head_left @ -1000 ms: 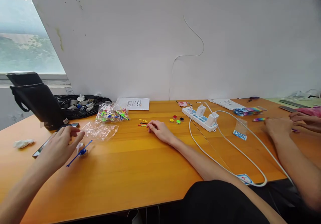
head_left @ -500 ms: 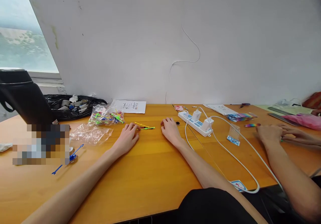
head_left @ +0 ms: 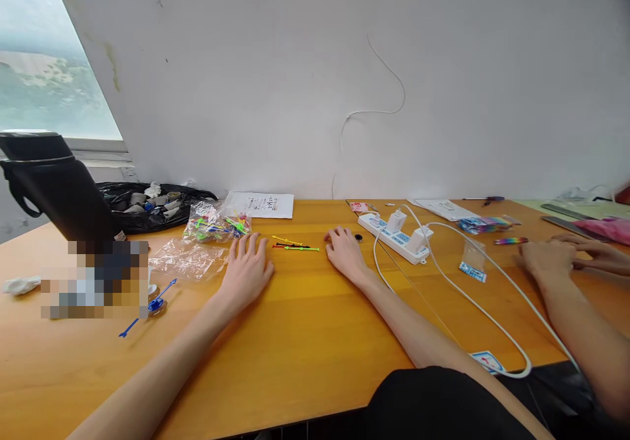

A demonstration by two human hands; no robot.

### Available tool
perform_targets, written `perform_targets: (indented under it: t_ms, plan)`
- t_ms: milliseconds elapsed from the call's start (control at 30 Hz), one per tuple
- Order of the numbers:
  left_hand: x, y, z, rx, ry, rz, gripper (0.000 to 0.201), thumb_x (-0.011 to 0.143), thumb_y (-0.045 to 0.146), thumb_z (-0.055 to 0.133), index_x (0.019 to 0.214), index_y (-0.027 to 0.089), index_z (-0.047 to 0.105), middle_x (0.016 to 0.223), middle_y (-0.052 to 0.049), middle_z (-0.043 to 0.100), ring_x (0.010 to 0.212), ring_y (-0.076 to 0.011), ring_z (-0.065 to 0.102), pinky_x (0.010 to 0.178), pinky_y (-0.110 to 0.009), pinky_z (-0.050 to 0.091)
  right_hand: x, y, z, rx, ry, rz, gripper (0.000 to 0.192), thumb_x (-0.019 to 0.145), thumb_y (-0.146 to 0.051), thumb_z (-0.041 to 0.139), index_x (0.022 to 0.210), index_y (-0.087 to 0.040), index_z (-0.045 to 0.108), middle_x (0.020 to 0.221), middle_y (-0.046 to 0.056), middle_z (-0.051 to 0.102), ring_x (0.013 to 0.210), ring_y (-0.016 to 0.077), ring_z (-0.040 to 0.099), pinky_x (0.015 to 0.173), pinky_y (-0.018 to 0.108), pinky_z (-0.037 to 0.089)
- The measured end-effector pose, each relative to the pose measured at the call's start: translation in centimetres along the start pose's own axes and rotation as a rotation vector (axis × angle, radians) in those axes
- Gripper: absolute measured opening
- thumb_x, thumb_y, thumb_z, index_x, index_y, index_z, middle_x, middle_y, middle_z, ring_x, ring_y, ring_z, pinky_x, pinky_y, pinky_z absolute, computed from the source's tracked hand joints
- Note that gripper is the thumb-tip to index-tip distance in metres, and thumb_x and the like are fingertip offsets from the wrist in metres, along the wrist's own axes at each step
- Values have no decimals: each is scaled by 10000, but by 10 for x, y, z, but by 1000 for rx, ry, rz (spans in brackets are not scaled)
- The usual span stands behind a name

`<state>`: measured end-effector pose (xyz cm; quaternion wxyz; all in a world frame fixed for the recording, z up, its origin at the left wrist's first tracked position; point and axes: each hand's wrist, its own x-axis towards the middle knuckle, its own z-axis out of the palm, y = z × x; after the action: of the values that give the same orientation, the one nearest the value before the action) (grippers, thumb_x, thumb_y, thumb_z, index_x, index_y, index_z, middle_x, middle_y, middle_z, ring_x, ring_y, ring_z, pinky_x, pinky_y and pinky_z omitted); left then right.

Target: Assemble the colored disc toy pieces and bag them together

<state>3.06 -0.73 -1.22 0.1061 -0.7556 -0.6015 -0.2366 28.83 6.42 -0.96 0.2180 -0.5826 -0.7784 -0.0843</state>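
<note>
My left hand [head_left: 247, 269] lies flat on the orange table [head_left: 305, 335], fingers spread, holding nothing. Just beyond its fingertips sits a clear bag of coloured plastic sticks [head_left: 216, 222]. My right hand [head_left: 344, 253] rests palm down a little to the right, fingers loosely curled over the table, with a small black disc [head_left: 358, 238] beside it. Between the two hands lie three thin sticks, yellow, black and green [head_left: 295, 245]. An empty clear bag [head_left: 184, 257] lies left of my left hand. A blue stick on a small disc [head_left: 152, 305] lies further left.
A white power strip [head_left: 396, 234] with plugs and a looping white cable [head_left: 472, 308] lies right of my right hand. Another person's hands [head_left: 556, 256] work at the far right. A black flask [head_left: 54, 187], a black bag of parts [head_left: 147, 203] and papers [head_left: 260, 203] stand at the back.
My left hand left the blue stick and moved right to lie flat by the three sticks. My right hand shifted right, covering the coloured discs' spot.
</note>
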Motion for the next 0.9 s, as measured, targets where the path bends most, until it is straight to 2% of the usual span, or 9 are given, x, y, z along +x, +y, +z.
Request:
perform_targets:
  t_ms: [67, 133, 300, 467, 567, 667, 767, 833, 900]
  plan:
    - [-4, -1, -1, 61, -21, -64, 480, 937, 324, 440, 1372, 128, 491, 1505, -218, 432, 1427, -414, 313, 1155, -672, 149, 0, 0, 0, 24, -15, -19, 238, 890, -81, 484, 1026, -158, 663, 1111, 129, 627, 1101, 270, 512, 978, 376, 391]
    - [-6, -3, -2, 78, -84, -103, 504, 958, 374, 406, 1399, 136, 459, 1541, -222, 392, 1436, -427, 296, 1117, -721, 163, 1, 0, 0, 52, -20, -32, 241, 888, -65, 478, 1020, -150, 661, 1105, 125, 630, 1102, 262, 517, 1001, 369, 382]
    - [-3, -7, 0, 11, -182, -124, 505, 983, 438, 354, 1382, 142, 450, 1541, -205, 393, 1421, -387, 330, 1106, -638, 288, 2, 1, 1, 117, -19, -46, 249, 873, -36, 477, 1000, -145, 661, 1092, 113, 629, 1079, 246, 532, 1004, 357, 385]
    - [4, -17, 11, -85, -127, -103, 487, 990, 438, 358, 1368, 146, 454, 1518, -185, 408, 1416, -346, 342, 1151, -575, 277, 3, 1, 4, 169, 22, -59, 237, 878, -45, 481, 1000, -151, 654, 1076, 104, 633, 1049, 233, 551, 977, 348, 409]
    - [8, -23, 17, -165, -58, -77, 489, 987, 426, 377, 1370, 131, 452, 1483, -185, 430, 1411, -327, 340, 1175, -543, 267, 4, -2, 2, 267, 94, -69, 231, 908, -92, 487, 1073, -164, 631, 1114, 98, 636, 1064, 231, 566, 960, 353, 435]
    - [13, -22, 15, -300, 26, -38, 445, 979, 392, 413, 1344, 143, 471, 1445, -172, 456, 1403, -308, 345, 1187, -521, 269, 5, -12, -4, 481, 154, -122, 212, 950, -176, 496, 1135, -193, 598, 1124, 75, 644, 980, 189, 615, 926, 330, 478]
    - [17, -12, 3, -501, 109, -10, 377, 974, 368, 449, 1297, 186, 512, 1427, -138, 486, 1398, -283, 373, 1188, -498, 292, 2, -26, -12, 740, 151, -182, 182, 960, -283, 543, 1120, -207, 584, 1064, 56, 670, 911, 165, 649, 890, 315, 521]
    - [18, -4, -4, -720, 71, -2, 353, 972, 383, 469, 1275, 215, 532, 1398, -116, 533, 1341, -258, 472, 1143, -465, 377, -2, -37, -16, 885, 106, -229, 193, 944, -352, 587, 1077, -213, 589, 1020, 50, 685, 903, 169, 665, 875, 324, 546]
    - [17, 4, -7, -983, -44, -13, 359, 957, 418, 512, 1258, 225, 544, 1352, -109, 592, 1252, -236, 578, 1075, -425, 461, -6, -47, -18, 987, 39, -281, 215, 922, -405, 624, 1026, -218, 603, 1001, 47, 695, 898, 175, 675, 872, 337, 564]
